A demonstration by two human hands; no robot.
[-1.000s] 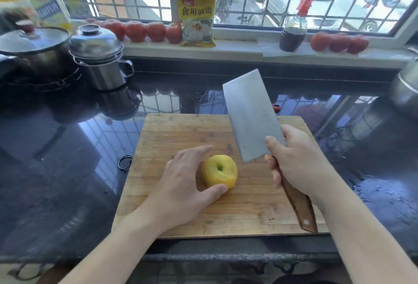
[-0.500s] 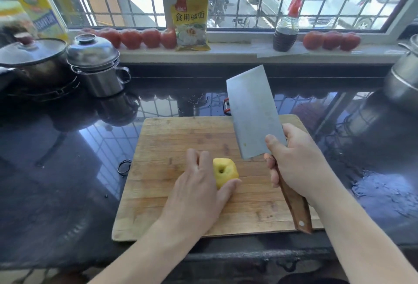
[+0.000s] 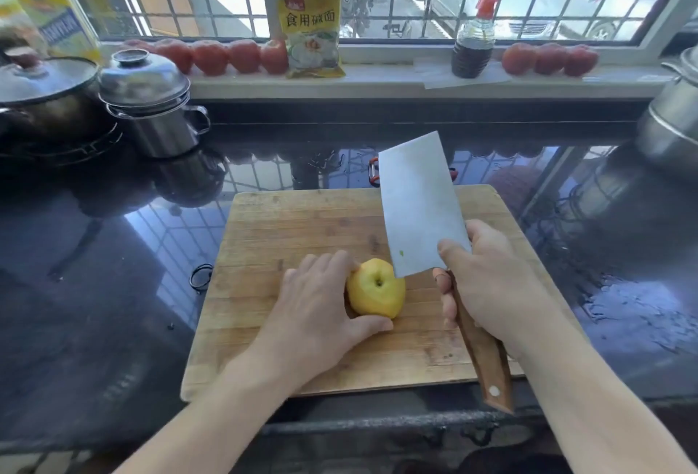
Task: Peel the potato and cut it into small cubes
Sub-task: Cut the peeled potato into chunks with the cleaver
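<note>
Left hand (image 3: 317,307) cupping smooth yellow peeled potato (image 3: 376,288) mid-board (image 3: 264,232); right hand (image 3: 487,281) gripping wood-handled steel cleaver (image 3: 419,205).

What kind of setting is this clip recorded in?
Most likely a home kitchen: a wooden cutting board on a dark counter, lidded pots by it, and tomatoes along the windowsill.

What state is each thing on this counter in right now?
Potato: peeled, whole, on cutting board.
Cleaver: raised, blade above potato.
Left hand: holding potato.
Right hand: gripping cleaver handle.
Steel pot: lid on.
Sauce bottle: capped, upright.
</note>
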